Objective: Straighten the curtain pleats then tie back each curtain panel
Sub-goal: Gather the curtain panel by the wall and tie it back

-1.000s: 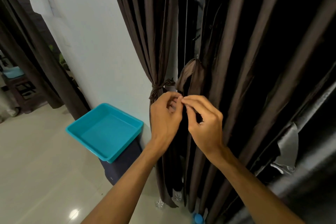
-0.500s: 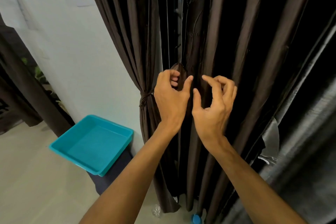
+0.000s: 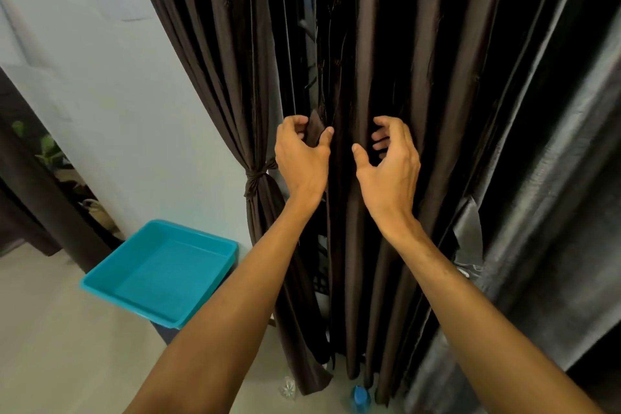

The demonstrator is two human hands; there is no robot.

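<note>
The dark brown pleated fabric curtain panel (image 3: 366, 44) is hanging at centre, reaching the floor, while the left hand (image 3: 302, 158) is pinching a short brown fabric strip (image 3: 316, 129) against it, the right hand (image 3: 389, 161) is hovering half-curled, gripping nothing, and a teal plastic tray (image 3: 161, 272) is sitting lower left.

White painted wall (image 3: 141, 104) occupies upper left. Pale glossy floor (image 3: 50, 346) at lower left. Teal tray (image 3: 161, 272) sits atop dark bin (image 3: 165, 334). Plant (image 3: 47, 146) at left edge.
</note>
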